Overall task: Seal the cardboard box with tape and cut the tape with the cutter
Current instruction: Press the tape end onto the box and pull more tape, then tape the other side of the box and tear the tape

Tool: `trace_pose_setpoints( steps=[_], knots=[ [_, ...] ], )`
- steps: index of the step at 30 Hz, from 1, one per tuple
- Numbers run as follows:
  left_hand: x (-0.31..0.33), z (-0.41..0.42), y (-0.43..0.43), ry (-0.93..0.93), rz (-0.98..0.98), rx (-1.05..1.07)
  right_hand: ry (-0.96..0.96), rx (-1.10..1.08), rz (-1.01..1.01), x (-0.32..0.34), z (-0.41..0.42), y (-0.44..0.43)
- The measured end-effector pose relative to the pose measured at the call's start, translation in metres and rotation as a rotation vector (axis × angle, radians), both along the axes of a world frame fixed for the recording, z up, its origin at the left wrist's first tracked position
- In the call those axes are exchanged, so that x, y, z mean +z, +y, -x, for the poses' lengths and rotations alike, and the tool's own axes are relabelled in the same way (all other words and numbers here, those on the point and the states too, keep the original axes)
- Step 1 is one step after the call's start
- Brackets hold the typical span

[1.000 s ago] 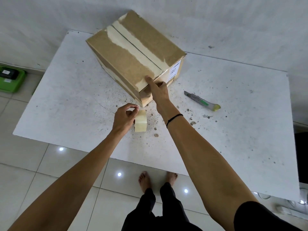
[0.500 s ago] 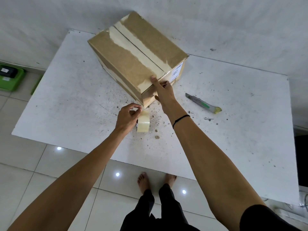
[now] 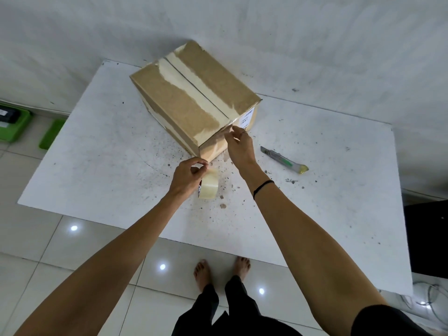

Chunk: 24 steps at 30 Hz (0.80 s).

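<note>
A brown cardboard box (image 3: 184,103) stands on the white table (image 3: 101,146), its top seam covered by a pale strip of tape. My left hand (image 3: 188,177) grips the tape roll (image 3: 209,186) just in front of the box's near corner. A shiny clear strip runs from the roll up the box's near side. My right hand (image 3: 240,147) presses that strip against the side with its fingers near the top edge. A cutter (image 3: 283,160) with a green and yellow handle lies on the table to the right of my right hand.
Dark specks and stains dot the table around the roll. Green trays (image 3: 14,124) sit on the tiled floor at the left. A dark object (image 3: 426,238) stands past the table's right edge. My bare feet (image 3: 221,270) are at the table's near edge.
My right hand slid right along the box's near side and a little down, smoothing the tape. My left hand stayed on the roll. The camera view shifted slightly.
</note>
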<state>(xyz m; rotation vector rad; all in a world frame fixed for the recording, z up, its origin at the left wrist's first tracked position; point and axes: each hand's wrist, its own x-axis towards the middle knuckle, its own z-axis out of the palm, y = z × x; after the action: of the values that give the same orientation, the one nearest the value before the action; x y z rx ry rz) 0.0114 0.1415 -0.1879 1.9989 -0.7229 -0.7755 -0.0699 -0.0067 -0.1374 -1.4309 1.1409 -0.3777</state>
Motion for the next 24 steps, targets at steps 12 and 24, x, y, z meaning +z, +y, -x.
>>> trace_pose_setpoints(
  steps=[12, 24],
  knots=[
    [0.100, 0.006, -0.041, 0.070, 0.109, -0.138, 0.042, 0.299, 0.179, 0.069, 0.070, -0.031],
    [0.175, 0.009, -0.076, 0.012, 0.209, -0.280, 0.050, 0.407, 0.391, 0.135, 0.075, -0.059]
  ],
)
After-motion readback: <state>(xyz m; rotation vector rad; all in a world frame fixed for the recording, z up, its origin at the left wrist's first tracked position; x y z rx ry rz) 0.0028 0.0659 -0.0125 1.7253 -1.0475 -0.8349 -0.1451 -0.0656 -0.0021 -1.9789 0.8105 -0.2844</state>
